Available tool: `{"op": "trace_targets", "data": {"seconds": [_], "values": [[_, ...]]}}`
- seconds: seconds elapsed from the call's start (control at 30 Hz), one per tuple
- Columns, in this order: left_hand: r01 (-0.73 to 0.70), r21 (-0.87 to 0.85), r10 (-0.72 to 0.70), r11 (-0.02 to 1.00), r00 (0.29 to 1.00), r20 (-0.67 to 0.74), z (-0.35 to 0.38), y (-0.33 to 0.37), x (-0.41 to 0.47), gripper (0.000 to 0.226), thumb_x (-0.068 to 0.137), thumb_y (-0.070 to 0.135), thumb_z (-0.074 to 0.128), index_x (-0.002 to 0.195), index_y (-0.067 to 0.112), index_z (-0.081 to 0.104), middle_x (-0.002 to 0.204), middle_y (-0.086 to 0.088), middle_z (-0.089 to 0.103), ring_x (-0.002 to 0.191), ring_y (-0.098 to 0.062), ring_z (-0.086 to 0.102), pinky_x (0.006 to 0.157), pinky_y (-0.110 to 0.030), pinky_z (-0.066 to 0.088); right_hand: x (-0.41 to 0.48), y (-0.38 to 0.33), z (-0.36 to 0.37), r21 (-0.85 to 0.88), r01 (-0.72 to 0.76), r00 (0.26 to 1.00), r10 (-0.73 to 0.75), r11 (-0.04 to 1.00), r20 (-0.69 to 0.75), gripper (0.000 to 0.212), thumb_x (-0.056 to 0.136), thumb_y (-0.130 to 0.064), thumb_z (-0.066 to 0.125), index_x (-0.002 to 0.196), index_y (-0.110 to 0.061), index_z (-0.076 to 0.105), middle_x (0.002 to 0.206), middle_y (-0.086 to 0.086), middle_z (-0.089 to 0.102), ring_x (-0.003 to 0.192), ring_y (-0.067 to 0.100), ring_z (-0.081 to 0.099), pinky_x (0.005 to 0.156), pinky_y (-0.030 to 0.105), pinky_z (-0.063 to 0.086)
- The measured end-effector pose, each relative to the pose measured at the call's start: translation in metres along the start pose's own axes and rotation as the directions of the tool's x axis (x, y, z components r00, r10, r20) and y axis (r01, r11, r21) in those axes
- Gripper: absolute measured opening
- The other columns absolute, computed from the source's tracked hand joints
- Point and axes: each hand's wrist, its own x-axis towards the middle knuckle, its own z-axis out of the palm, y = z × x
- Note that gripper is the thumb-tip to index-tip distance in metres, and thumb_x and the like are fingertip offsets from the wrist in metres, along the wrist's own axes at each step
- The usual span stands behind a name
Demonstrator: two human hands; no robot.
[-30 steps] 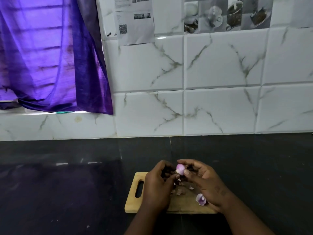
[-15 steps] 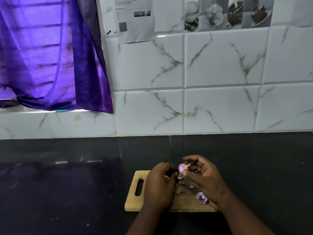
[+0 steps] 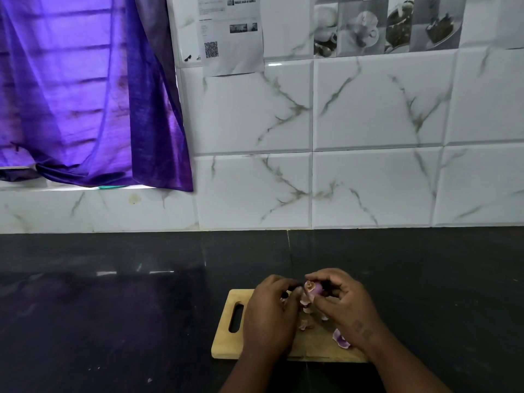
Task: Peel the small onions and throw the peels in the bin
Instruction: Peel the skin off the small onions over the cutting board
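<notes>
A small purple onion is pinched in the fingertips of my right hand, just above a wooden cutting board. My left hand is curled beside it, its fingertips at a strip of loose skin hanging from the onion. Several pale peel scraps lie on the board under my hands. A purple onion piece rests on the board by my right wrist. No bin is in view.
The board has a handle slot at its left end and lies on a black countertop. A white marble-tile wall runs behind it. A purple curtain hangs at the upper left.
My right hand has turned the onion and shifted it slightly to the right. A strip of skin now hangs from it at my left fingertips. The view moved a little.
</notes>
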Motion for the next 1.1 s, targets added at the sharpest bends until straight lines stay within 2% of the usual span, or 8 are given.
{"op": "trace_targets", "data": {"seconds": [0.07,0.37,0.57,0.67,0.77,0.87,0.93,1.1], "values": [[-0.007,-0.036,0.006,0.999,1.000,-0.010,-0.001,0.002,-0.001,0.015,0.095,0.041,0.069,0.108,0.039,0.076,0.102,0.025,0.067,0.097,0.004,0.062,0.081,-0.024,0.057,0.000,-0.001,0.000,0.013,0.002,1.000,-0.002,1.000,0.019,0.036,0.083,0.000,0.080,0.105,-0.028,0.079,0.108,-0.014,0.073,0.102,0.007,0.073,0.088,0.026,0.062],[-0.017,-0.129,0.014,0.992,1.000,-0.026,-0.003,0.000,0.000,0.015,0.091,0.023,0.076,0.099,0.037,0.077,0.096,0.022,0.072,0.096,0.002,0.066,0.076,-0.016,0.054,-0.002,-0.003,0.004,0.055,-0.012,0.999,0.010,0.998,0.052,0.037,0.079,-0.003,0.085,0.095,-0.034,0.074,0.100,-0.007,0.078,0.097,0.009,0.075,0.085,0.030,0.063],[0.016,-0.200,-0.020,0.980,1.000,-0.015,-0.005,-0.001,0.000,0.018,0.094,0.014,0.073,0.094,0.032,0.076,0.092,0.018,0.074,0.093,0.000,0.069,0.078,-0.021,0.059,0.000,0.002,0.003,0.126,-0.071,0.994,0.061,0.989,0.086,0.041,0.076,-0.008,0.090,0.108,-0.028,0.074,0.103,-0.003,0.081,0.098,0.013,0.078,0.083,0.032,0.064],[0.008,-0.214,-0.013,0.977,1.000,-0.023,-0.005,0.001,-0.001,0.016,0.094,0.016,0.073,0.097,0.032,0.077,0.092,0.017,0.076,0.092,-0.001,0.071,0.079,-0.023,0.061,0.001,0.002,0.002,0.136,-0.084,0.994,0.073,0.987,0.082,0.036,0.076,-0.003,0.089,0.104,-0.022,0.076,0.098,-0.001,0.083,0.093,0.016,0.080,0.076,0.029,0.064],[-0.061,-0.136,0.057,0.989,0.998,-0.036,-0.004,0.004,-0.004,0.014,0.094,0.021,0.073,0.101,0.032,0.078,0.095,0.021,0.075,0.094,0.003,0.069,0.080,-0.016,0.058,0.000,0.004,0.002,0.133,-0.072,0.996,0.065,0.988,0.055,0.030,0.079,-0.007,0.088,0.100,-0.024,0.077,0.093,-0.001,0.083,0.088,0.014,0.080,0.073,0.027,0.063],[-0.118,0.002,0.118,0.993,0.990,-0.075,-0.002,0.002,-0.003,0.016,0.093,0.017,0.074,0.098,0.031,0.080,0.095,0.022,0.070,0.090,0.007,0.064,0.077,-0.007,0.049,0.001,0.008,0.002,0.138,-0.078,0.997,0.073,0.987,0.038,0.027,0.079,-0.014,0.089,0.100,-0.027,0.079,0.094,0.001,0.083,0.092,0.017,0.080,0.080,0.037,0.065],[-0.119,0.075,0.124,0.990,0.990,-0.071,-0.001,0.003,-0.004,0.016,0.094,0.018,0.072,0.100,0.030,0.080,0.096,0.022,0.068,0.084,0.011,0.059,0.075,-0.003,0.044,0.002,0.010,0.002,0.130,-0.078,0.997,0.074,0.988,0.037,0.029,0.077,-0.015,0.090,0.102,-0.027,0.080,0.098,-0.001,0.083,0.095,0.016,0.079,0.082,0.035,0.064],[-0.162,0.151,0.167,0.975,0.986,-0.020,-0.001,0.009,-0.007,0.016,0.099,0.026,0.066,0.109,0.027,0.078,0.102,0.011,0.071,0.086,0.000,0.061,0.077,-0.013,0.049,0.002,0.010,0.000,0.095,-0.057,0.997,0.052,0.994,0.055,0.035,0.079,-0.006,0.087,0.102,-0.031,0.081,0.105,-0.013,0.080,0.096,0.004,0.076,0.075,0.020,0.062]]}}
